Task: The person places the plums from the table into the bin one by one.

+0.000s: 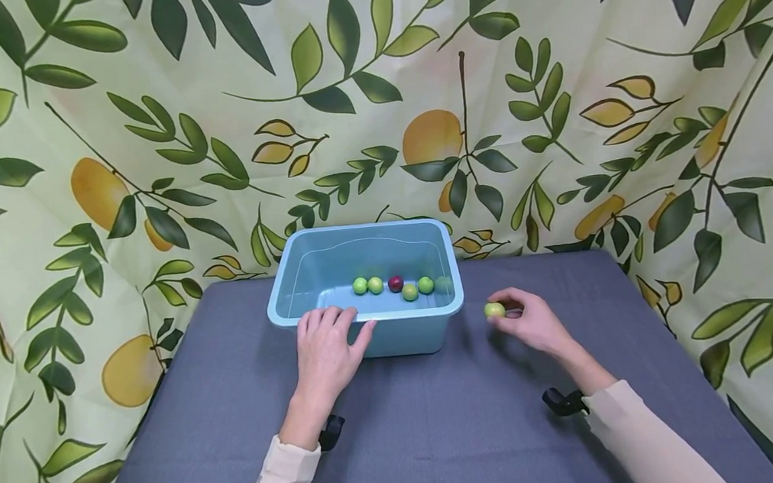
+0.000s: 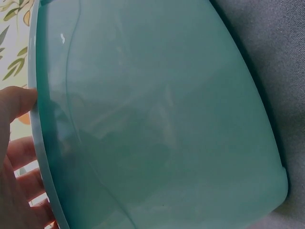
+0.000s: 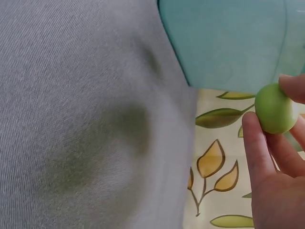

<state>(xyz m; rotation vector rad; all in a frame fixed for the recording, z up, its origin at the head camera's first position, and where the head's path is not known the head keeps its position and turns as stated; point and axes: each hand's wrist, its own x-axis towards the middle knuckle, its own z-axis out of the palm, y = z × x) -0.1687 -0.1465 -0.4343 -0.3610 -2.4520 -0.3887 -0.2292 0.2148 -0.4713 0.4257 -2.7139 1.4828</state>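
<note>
My left hand (image 1: 327, 350) holds the near rim of a light blue plastic bin (image 1: 402, 336), with its fingers laid over the edge. In the left wrist view the thumb (image 2: 21, 101) is at the rim, and the fingertips are hidden behind it. To the right of the bin, my right hand (image 1: 528, 321) pinches a small round green fruit (image 1: 494, 309). The right wrist view shows this green fruit (image 3: 275, 109) between thumb and fingers, above the cloth. Inside the bin lie several similar green fruits (image 1: 409, 292) and one dark red fruit (image 1: 395, 284).
A grey-blue cloth (image 1: 417, 430) covers the table. Behind it hangs a pale fabric backdrop (image 1: 378, 142) printed with leaves and orange fruit. Each wrist wears a black strap, such as the right strap (image 1: 563, 402).
</note>
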